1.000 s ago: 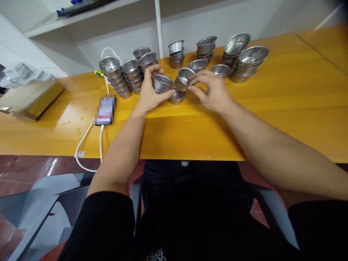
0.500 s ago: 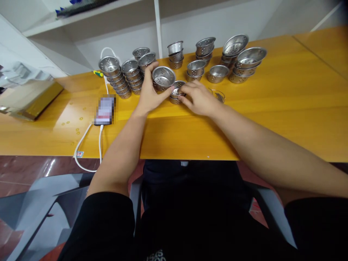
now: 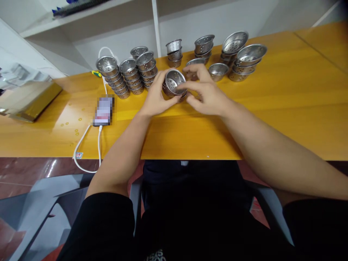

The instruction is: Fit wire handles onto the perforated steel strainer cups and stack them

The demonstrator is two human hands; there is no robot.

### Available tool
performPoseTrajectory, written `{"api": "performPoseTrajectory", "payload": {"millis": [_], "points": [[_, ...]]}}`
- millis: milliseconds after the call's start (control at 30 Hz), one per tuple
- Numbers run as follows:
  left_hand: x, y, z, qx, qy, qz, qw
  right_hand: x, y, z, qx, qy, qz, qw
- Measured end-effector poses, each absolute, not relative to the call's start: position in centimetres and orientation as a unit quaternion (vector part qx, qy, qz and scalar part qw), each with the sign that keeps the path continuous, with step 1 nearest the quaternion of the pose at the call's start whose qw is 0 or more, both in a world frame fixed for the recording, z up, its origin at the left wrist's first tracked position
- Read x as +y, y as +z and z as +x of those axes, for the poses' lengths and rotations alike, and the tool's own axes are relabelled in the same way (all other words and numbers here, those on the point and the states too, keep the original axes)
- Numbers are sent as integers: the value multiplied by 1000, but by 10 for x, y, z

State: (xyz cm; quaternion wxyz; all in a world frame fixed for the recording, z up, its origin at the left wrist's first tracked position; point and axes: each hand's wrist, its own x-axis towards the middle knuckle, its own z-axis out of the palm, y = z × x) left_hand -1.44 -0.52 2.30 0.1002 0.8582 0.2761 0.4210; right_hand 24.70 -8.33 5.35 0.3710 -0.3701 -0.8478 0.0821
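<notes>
My left hand [image 3: 157, 97] is wrapped round a perforated metal strainer cup [image 3: 173, 84], its mouth tipped up toward me. Below it, the edge of another small strainer cup [image 3: 182, 98] shows, mostly hidden by the held one and by my fingers. On the right side of the held cup, my right hand [image 3: 208, 90] has its fingers spread, with one fingertip over the cup's rim; whether it touches is unclear. Behind that hand a strainer cup [image 3: 196, 62] is partly covered by my fingers.
Tall stacks of strainer cups [image 3: 107, 67] stand at back left. More stacks [image 3: 174, 54] line the back, with wider ones [image 3: 246, 61] at right. A lone cup [image 3: 218, 71] sits between. On the left lie a cabled phone [image 3: 103, 110] and a cardboard box [image 3: 32, 99].
My left hand has carried its strainer cup rightward, over the small stacked cups. My right hand has let go of those cups, and its fingers have spread and lifted.
</notes>
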Motion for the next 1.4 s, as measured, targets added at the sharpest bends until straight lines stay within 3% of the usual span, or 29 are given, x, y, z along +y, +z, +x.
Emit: {"api": "performPoseTrajectory", "payload": {"millis": [233, 433, 667, 900, 967, 1133, 1200, 1267, 1400], "points": [[-9, 26, -10, 269, 414, 864, 100, -85, 60, 250, -845, 94, -321, 417], [-9, 26, -11, 264, 399, 872, 104, -87, 65, 254, -838, 125, -393, 358], [-11, 30, -10, 252, 376, 885, 111, -84, 64, 257, -843, 96, -338, 408], [4, 18, -19, 293, 416, 853, 116, -88, 70, 263, -789, 33, -441, 426], [13, 8, -23, 308, 442, 832, 133, -80, 67, 274, -792, 44, -465, 393], [29, -16, -23, 309, 461, 809, 194, -53, 52, 302, -863, 111, -468, 154], [30, -21, -19, 311, 464, 801, 216, -49, 48, 305, -866, 134, -468, 113], [28, -22, -14, 306, 460, 800, 235, -53, 49, 301, -856, 130, -479, 143], [21, -19, -6, 286, 435, 810, 269, -71, 57, 284, -822, 118, -476, 290]]}}
